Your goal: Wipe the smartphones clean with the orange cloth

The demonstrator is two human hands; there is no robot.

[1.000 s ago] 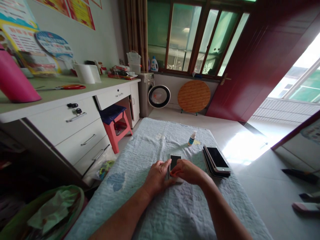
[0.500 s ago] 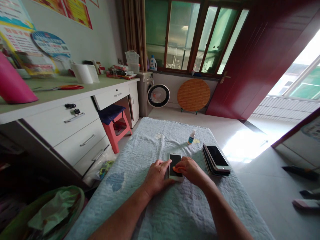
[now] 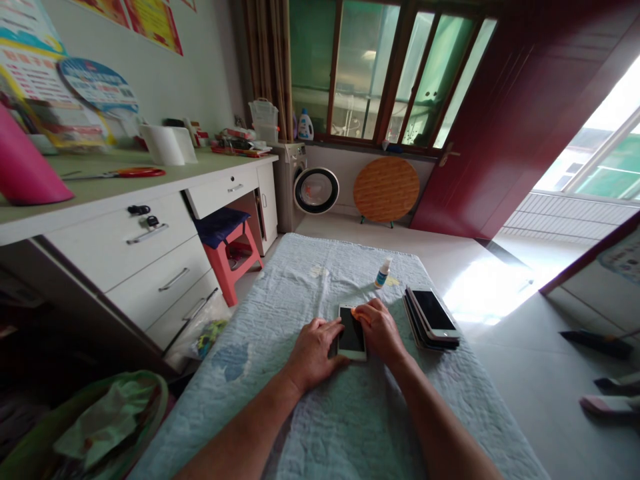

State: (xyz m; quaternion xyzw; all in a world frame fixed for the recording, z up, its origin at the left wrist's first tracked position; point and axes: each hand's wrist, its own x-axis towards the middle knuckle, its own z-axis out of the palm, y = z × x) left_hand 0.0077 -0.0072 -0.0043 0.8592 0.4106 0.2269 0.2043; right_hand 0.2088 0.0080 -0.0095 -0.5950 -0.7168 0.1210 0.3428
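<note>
A white smartphone with a dark screen lies face up on the quilted cloth. My left hand grips its left side, fingertips at the upper left edge and thumb by the lower end. Pinched in my right hand is a small orange cloth, pressed on the upper right part of the screen. Most of that cloth is hidden by the fingers. To the right lies a stack of phones and tablets, a white-framed one on top. Beyond the phone stands a small spray bottle.
Along the left runs a white desk with scissors and a paper roll. A pink stool stands beneath it. At lower left is a green basket. A round wooden tabletop leans by the wall.
My right hand has slid the orange cloth up the screen, from its middle to the upper right. My left hand stays at the phone's left edge.
</note>
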